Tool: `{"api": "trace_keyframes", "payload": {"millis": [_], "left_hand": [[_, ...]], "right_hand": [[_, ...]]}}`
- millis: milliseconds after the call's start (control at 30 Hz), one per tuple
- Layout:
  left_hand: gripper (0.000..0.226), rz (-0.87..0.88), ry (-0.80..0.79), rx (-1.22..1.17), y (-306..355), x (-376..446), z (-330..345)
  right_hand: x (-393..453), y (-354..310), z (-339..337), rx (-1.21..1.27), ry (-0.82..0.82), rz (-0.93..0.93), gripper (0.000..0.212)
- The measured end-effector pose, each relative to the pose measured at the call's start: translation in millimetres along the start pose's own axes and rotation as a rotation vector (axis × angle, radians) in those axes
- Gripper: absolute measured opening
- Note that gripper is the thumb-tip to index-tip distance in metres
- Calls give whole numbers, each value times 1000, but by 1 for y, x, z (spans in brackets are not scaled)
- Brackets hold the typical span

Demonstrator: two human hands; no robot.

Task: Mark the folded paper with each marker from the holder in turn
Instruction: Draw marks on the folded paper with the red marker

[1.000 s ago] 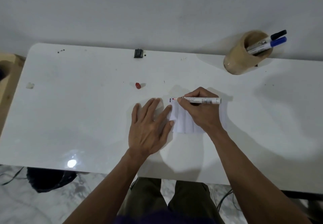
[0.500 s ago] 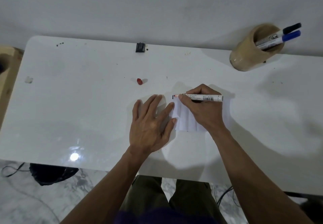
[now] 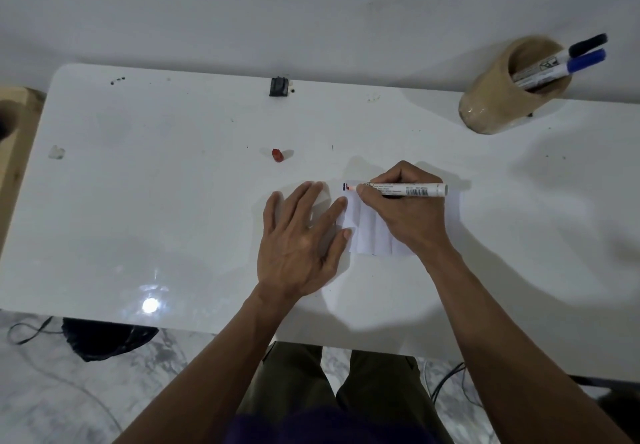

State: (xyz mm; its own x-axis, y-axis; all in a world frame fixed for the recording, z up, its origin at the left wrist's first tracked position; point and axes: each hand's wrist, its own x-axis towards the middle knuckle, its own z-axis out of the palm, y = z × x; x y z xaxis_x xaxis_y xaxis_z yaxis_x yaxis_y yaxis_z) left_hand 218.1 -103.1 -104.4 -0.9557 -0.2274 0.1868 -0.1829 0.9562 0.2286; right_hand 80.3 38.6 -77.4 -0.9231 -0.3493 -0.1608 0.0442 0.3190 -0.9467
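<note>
Nearest, left hand flat as before, fingers spread, pinning folded paper to tabletop. Right hand clamped on red marker, tip barely shifted along the far-left corner beside a dark mark: stroke probably under way. Farther, red cap; holder keeping black marker and blue marker.
</note>
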Motion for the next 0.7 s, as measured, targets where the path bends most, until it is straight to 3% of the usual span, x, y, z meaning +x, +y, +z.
{"api": "trace_keyframes", "payload": {"millis": [467, 700], "left_hand": [[42, 6, 16, -20, -1, -1, 3], [40, -32, 11, -146, 0, 0, -8]], "right_hand": [[0, -4, 2, 2, -6, 43, 21], [1, -39, -14, 213, 5, 145, 22]]}}
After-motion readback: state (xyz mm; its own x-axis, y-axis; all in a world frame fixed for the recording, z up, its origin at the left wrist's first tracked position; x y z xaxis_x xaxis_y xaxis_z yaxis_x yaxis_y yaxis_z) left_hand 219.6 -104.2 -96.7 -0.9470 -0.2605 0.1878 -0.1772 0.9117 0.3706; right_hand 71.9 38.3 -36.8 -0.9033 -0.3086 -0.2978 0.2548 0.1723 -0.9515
